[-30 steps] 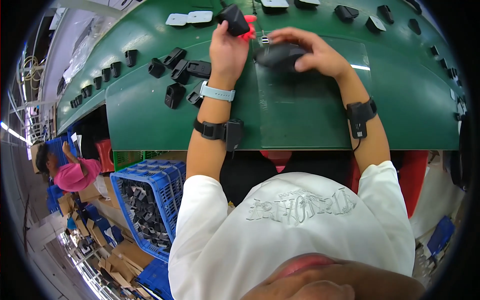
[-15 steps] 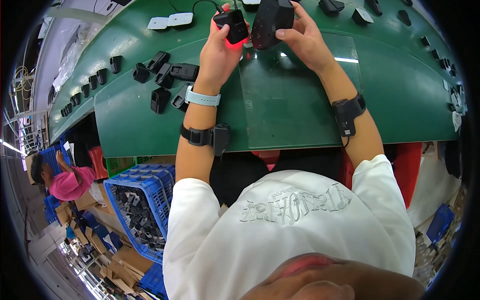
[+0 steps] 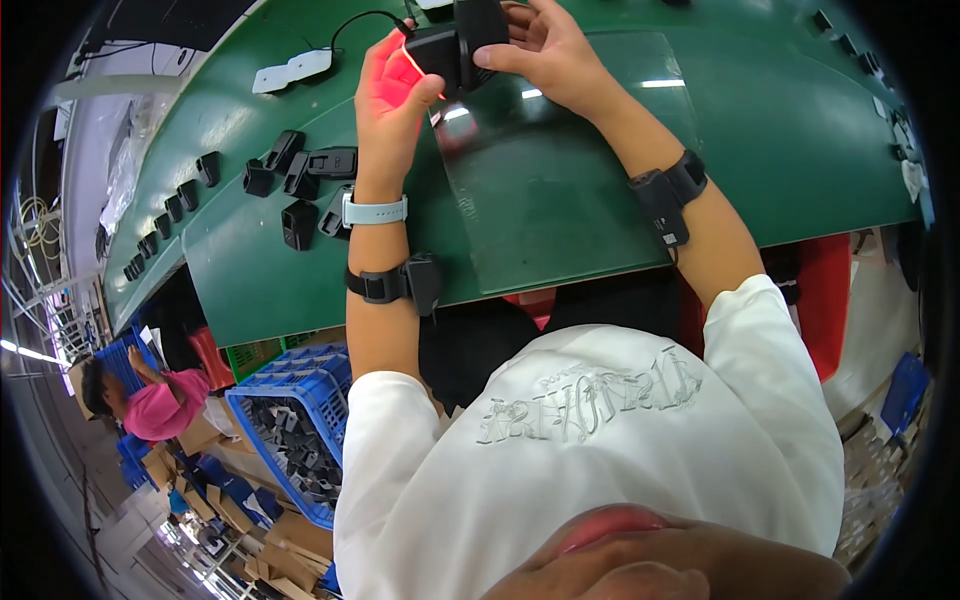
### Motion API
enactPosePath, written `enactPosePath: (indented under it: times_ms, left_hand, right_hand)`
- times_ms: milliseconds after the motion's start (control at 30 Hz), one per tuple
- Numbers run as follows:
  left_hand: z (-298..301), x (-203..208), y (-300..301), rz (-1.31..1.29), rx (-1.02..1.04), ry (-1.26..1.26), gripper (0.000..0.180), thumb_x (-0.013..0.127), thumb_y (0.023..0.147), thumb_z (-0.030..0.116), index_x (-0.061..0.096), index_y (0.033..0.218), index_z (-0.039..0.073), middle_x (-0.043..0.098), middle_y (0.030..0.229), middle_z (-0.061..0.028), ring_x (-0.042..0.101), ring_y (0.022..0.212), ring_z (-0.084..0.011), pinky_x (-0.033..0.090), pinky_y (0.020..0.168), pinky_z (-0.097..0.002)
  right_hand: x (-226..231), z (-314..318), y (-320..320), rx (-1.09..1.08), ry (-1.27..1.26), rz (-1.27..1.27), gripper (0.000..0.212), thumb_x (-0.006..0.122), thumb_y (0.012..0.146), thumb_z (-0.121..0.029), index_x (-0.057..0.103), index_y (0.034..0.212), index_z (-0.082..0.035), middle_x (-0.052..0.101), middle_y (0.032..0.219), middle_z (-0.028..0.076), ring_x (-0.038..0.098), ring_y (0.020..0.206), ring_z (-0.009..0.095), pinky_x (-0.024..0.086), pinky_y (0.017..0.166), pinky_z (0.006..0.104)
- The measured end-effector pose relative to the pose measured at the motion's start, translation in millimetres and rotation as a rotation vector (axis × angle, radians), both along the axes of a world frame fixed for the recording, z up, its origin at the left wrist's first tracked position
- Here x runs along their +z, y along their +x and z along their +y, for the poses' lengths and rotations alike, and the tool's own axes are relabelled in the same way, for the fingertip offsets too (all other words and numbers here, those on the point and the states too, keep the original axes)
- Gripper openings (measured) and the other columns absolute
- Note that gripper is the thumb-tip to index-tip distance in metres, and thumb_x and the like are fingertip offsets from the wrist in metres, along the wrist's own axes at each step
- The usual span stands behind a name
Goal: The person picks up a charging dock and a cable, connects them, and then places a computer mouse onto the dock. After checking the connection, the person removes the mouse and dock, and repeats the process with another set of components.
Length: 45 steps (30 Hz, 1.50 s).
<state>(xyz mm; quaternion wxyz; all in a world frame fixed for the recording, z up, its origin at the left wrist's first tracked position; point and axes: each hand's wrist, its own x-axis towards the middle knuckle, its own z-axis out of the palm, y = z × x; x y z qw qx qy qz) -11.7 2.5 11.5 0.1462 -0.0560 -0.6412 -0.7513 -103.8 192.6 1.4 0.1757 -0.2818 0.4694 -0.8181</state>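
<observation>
My left hand [image 3: 388, 118] grips a small black corded box [image 3: 432, 50] near the far side of the table. Red light from the box glows over my palm and fingers. My right hand [image 3: 552, 62] holds a larger black plastic housing [image 3: 482, 38], thumb on its near side and fingers behind. Box and housing overlap in view and appear to touch; whether one sits inside the other is hidden. Left of my left wrist lies a loose group of black plastic housings [image 3: 298, 222].
A clear sheet [image 3: 560, 210] lies on the green table [image 3: 790, 150]. White flat pads [image 3: 292, 70] are at the far left, and a row of black parts [image 3: 188, 194] follows the left edge. Below stands a blue crate [image 3: 335, 405] of black parts; a person in pink [image 3: 165, 405] is beyond.
The box and the housing, apart before, have come together. My left hand has turned, and the red light now falls on its palm. The whole view has shifted somewhat.
</observation>
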Motion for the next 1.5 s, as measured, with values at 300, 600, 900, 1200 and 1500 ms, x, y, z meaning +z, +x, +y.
enactPosePath:
  times_ms: [300,600,900,1200,1500]
  left_hand:
    - [4.6,-5.4,1.2,-0.149,-0.071,0.091,0.048,0.074,0.090,0.003,0.049,0.132,0.000,0.065,0.092,-0.0012,0.059,0.078,-0.0084,0.046,0.066,-0.0221]
    - [-1.0,-10.7,2.5,-0.096,-0.138,0.133,0.044,0.070,0.091,-0.002,0.051,0.130,-0.003,0.066,0.116,-0.0087,0.064,0.102,-0.0163,0.052,0.089,-0.0301]
    - [-5.7,-15.8,2.2,-0.086,-0.187,0.166,0.046,0.067,0.092,-0.003,0.049,0.134,-0.003,0.064,0.124,-0.0106,0.064,0.108,-0.0185,0.052,0.094,-0.0323]
    - [-10.7,-6.8,0.6,-0.080,-0.036,0.360,0.050,0.037,0.108,0.034,0.048,0.138,-0.004,0.062,0.117,-0.0200,0.062,0.100,-0.0274,0.051,0.089,-0.0394]
    - [-12.8,-10.4,-1.8,-0.122,-0.031,0.469,0.038,0.050,0.103,0.036,0.058,0.111,0.000,0.062,0.102,-0.0127,0.061,0.089,-0.0244,0.051,0.086,-0.0391]
  right_hand:
    - [31.7,4.2,24.7,-0.430,0.286,0.535,0.067,0.085,0.077,-0.027,0.055,0.129,0.001,0.063,0.114,0.013,0.064,0.099,0.021,0.052,0.088,0.0330]
    - [15.5,0.4,28.0,-0.568,0.302,0.732,0.070,0.091,0.068,-0.023,0.059,0.128,-0.005,0.062,0.123,0.012,0.063,0.107,0.025,0.051,0.095,0.0339]
    - [15.0,-3.7,28.3,-0.624,0.192,0.818,0.070,0.091,0.066,-0.018,0.059,0.127,-0.005,0.061,0.124,0.012,0.062,0.104,0.025,0.052,0.093,0.0353]
    - [8.2,6.9,30.7,0.029,0.436,0.767,0.057,0.078,0.058,-0.018,0.064,0.112,-0.006,0.065,0.102,0.009,0.063,0.093,0.026,0.051,0.083,0.0354]
    - [9.4,3.6,23.9,0.142,0.604,0.558,0.059,0.092,0.062,-0.037,0.061,0.104,-0.009,0.059,0.097,0.004,0.056,0.090,0.019,0.046,0.081,0.0329]
